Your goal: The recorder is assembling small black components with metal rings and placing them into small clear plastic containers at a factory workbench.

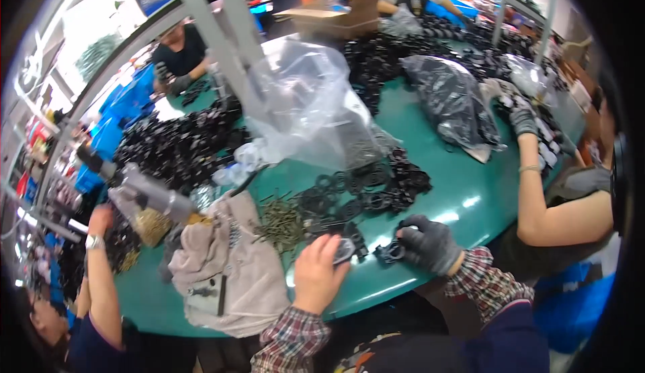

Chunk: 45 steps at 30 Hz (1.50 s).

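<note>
My bare left hand [316, 273] is closed around a small dark part with a glossy, greyish face [345, 251]. Its exact kind is unclear. To the right, my right hand [432, 245], in a dark grey glove, has its fingers curled at a small black ring-like part [390, 252] just above the green table [470, 198]. Black plastic pieces [356, 237] lie between the two hands. Beyond them spreads a heap of black ring-shaped parts [376, 195]. A pile of thin brass-coloured pins [281, 224] lies past my left hand.
A beige cloth [252, 259] with a small tool [222, 296] on it lies at left. Further back stand a clear plastic bag [302, 98], a dark filled bag [447, 98] and heaps of black parts [178, 138]. Co-workers' arms reach in at left [104, 279] and right [531, 192].
</note>
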Motion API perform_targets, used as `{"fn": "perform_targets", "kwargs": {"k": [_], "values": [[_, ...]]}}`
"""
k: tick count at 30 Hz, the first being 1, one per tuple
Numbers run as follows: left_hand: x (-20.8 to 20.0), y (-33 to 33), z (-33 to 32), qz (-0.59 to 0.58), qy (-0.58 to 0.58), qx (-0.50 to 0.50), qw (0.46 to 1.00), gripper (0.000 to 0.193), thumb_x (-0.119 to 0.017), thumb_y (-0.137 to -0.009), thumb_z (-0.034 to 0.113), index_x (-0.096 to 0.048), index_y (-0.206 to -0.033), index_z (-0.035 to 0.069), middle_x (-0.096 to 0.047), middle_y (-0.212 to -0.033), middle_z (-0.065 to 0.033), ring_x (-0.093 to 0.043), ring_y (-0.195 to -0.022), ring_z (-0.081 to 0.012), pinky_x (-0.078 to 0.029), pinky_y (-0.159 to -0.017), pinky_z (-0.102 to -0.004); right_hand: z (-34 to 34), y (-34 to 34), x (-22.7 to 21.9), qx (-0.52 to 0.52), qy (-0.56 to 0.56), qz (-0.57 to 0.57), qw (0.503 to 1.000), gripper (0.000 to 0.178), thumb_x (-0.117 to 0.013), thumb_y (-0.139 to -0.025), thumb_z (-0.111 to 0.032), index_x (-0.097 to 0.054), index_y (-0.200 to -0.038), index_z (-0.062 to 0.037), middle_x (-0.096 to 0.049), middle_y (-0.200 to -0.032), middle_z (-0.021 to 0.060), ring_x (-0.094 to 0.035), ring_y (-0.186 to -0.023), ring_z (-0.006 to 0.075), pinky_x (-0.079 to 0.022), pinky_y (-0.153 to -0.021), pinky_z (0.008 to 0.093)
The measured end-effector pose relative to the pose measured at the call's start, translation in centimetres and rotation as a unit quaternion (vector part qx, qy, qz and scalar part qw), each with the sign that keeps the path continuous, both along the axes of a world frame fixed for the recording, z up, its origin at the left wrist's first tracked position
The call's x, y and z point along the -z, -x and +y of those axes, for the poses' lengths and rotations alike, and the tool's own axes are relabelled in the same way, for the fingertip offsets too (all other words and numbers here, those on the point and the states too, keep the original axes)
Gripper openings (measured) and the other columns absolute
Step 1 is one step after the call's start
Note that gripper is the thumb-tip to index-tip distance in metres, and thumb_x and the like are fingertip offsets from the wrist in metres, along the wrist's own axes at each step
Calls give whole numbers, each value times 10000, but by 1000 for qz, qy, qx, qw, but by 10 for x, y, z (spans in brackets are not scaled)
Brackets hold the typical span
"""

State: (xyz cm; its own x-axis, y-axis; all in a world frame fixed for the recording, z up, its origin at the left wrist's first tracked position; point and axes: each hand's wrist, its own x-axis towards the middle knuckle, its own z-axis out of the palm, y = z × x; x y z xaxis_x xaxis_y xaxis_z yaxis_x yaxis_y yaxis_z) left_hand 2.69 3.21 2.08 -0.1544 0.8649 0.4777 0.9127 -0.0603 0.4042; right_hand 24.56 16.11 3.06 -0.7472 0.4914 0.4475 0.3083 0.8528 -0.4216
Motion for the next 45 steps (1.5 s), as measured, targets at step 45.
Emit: {"fn": "perform_targets", "kwargs": {"k": [45], "values": [[11,173,133,227,79,-160,957,443,-637,-686,329,-542,-1063,117,-518,-1127,-137,-494,-1035,-301,-361,-883,-425,115,74,-37,-113,-159,-181,964,246,-656,-709,-276,-608,-895,-123,-608,-958,46,-565,-906,240,-441,-825,372]]}}
